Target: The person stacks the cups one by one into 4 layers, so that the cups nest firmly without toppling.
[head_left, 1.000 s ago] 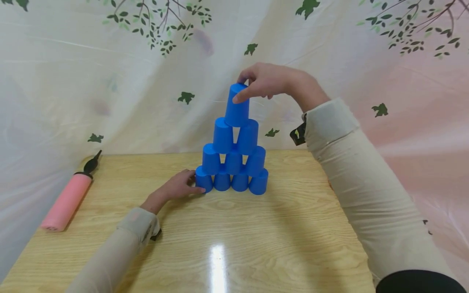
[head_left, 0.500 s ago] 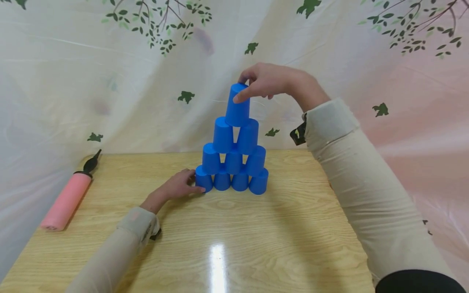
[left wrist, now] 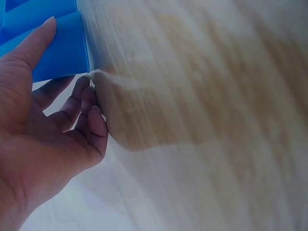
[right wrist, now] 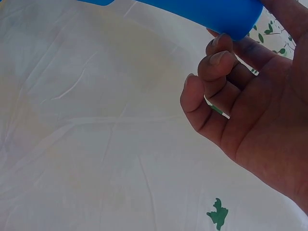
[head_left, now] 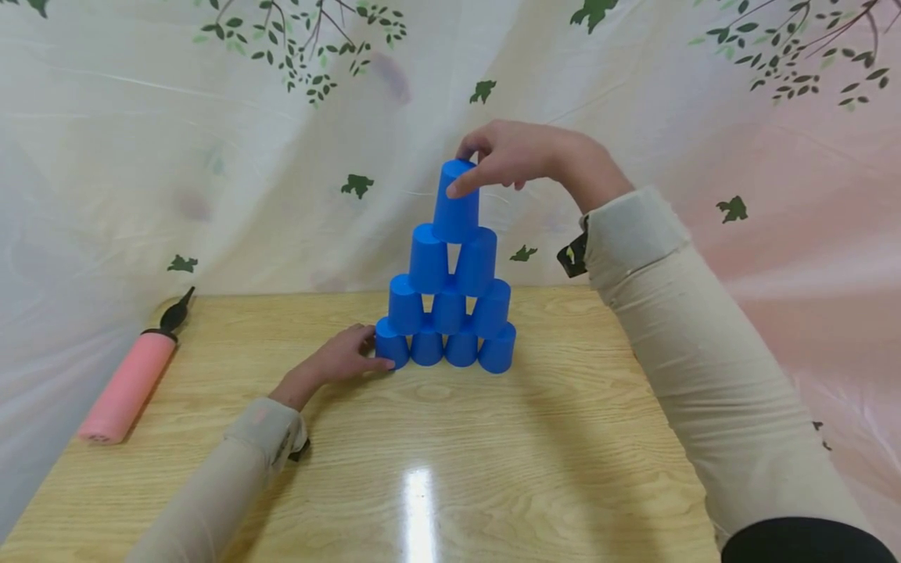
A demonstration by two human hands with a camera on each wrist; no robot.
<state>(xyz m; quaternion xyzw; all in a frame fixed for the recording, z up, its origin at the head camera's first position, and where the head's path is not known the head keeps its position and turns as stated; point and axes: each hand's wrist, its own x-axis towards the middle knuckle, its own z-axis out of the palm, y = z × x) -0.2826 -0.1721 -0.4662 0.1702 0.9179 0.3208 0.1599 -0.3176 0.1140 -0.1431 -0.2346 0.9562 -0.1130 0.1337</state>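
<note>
Several blue cups stand upside down in a four-tier pyramid on the wooden table (head_left: 436, 438). My right hand (head_left: 521, 156) pinches the single top cup (head_left: 456, 215) near its upper end, thumb in front and fingers behind. That cup rests across the two cups of the tier below. Down at the lower left corner, my left hand (head_left: 341, 358) holds the leftmost bottom cup (head_left: 391, 346) between thumb and fingers. The left wrist view shows the thumb lying along the blue cup wall (left wrist: 62, 48), with curled fingers on its other side. In the right wrist view the other fingers (right wrist: 192, 98) curl loosely below the cup.
A pink hand pump (head_left: 130, 387) with a black nozzle lies at the table's left side. Behind the table hangs a pale curtain (head_left: 281, 180) printed with leaves and branches. A black round shape (head_left: 802, 539) shows at the bottom right corner.
</note>
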